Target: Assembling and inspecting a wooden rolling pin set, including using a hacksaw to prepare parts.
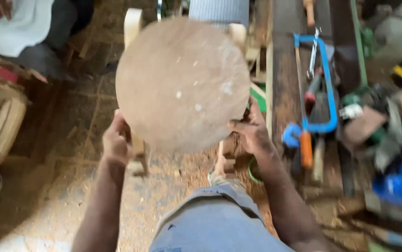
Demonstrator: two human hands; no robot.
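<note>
both hands — left hand (pixel 116 142), right hand (pixel 251 133) — fingers closed on the round wooden stool (pixel 182 84).

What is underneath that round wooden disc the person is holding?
Pale wooden legs stick out below the round wooden disc, over a sawdust-strewn floor. The left hand and right hand grip its lower edge. How the legs join is covered.
</note>
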